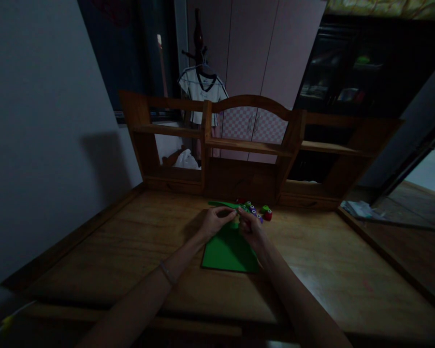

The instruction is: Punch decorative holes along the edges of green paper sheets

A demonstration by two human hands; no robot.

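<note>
My left hand (216, 222) and my right hand (252, 228) meet above a flat green board (229, 253) on the wooden desk. Thumb and forefinger of the left hand are pinched together. The right hand's fingers are curled in, with their tips close to the left fingertips. Whatever sits between them is too small and dark to make out. Just beyond the hands shows a thin green strip (221, 203). Several small coloured pieces with white, eye-like spots lie behind the right hand, among them a red piece (268, 215) and a green piece (264, 209).
The wooden desk (148, 237) has a shelf unit (250, 144) along its back edge and a raised rim at each side. A plain wall (58, 121) stands close on the left. Plastic packaging (360, 209) lies beyond the right rim. The room is dim.
</note>
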